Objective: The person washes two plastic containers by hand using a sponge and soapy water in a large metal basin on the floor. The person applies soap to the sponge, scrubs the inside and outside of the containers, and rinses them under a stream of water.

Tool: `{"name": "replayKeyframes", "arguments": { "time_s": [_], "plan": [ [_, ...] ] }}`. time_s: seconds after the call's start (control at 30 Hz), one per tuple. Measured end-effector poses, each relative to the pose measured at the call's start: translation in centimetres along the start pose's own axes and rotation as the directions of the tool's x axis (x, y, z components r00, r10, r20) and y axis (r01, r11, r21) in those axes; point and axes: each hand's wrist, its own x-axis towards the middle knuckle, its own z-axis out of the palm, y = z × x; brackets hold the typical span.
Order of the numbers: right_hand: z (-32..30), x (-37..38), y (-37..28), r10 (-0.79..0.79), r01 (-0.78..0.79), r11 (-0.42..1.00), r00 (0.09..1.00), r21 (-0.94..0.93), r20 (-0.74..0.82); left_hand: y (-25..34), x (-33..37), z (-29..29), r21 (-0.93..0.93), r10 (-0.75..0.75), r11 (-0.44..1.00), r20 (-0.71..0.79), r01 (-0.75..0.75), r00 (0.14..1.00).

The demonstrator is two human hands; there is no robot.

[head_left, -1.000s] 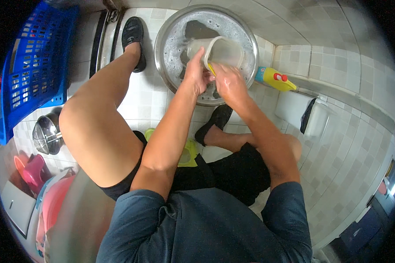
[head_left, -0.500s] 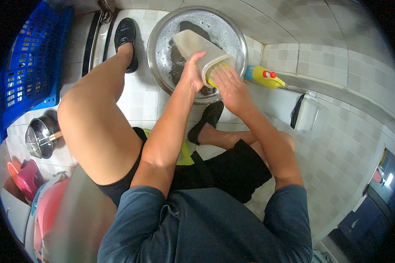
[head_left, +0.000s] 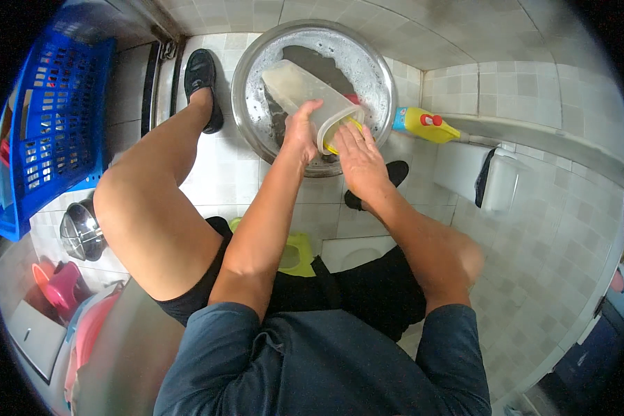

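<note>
Clear container (head_left: 306,89): tilted over the sudsy basin (head_left: 240,104), mouth toward the person. Left hand (head_left: 300,136) supports it, thumb extended; the remaining fingers are largely hidden, state undetermined. Right hand (head_left: 362,161) is at the mouth, fingers nearly together, with a yellow item (head_left: 356,125) (kind unclear). Judged mid-wipe: container in hand, not yet set aside; cleanliness inside cannot be confirmed. A red object (head_left: 353,98) shows behind it.

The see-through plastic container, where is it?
In the head view's upper middle, the container is over the round silver metal basin, held by the left hand, the right hand at its mouth.
</note>
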Motion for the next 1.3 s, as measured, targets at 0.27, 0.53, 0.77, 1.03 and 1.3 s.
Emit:
{"name": "replayKeyframes", "arguments": {
  "time_s": [0.27,0.53,0.77,1.03,1.3],
  "plan": [
    [1.6,-0.8,-3.7,0.063,-0.034,0.936,0.995,0.352,-0.073,0.1,1.1,-1.9,-0.157,0.027,0.987,0.012,-0.025,1.000],
    [1.6,-0.9,-3.7,0.127,0.001,0.944,0.922,0.330,-0.365,0.8,-2.0,1.6,-0.192,0.035,0.981,0.051,-0.024,0.998],
    [2.7,-3.3,-2.3,0.680,-0.413,0.423,0.733,0.807,0.019,2.1,-0.8,-0.6,-0.171,-0.078,0.983,-0.037,0.070,0.996],
    [4.1,0.1,2.4,0.676,0.005,-0.569,0.573,0.823,0.464,0.5,-0.7,-1.4,-0.152,-0.110,0.982,0.029,0.113,0.994],
    [5.0,2.6,-2.5,0.621,-0.063,-0.514,0.660,0.855,0.422,-0.3,-1.1,-0.6,-0.335,-0.129,0.936,-0.034,0.110,0.991]
  ]
}}
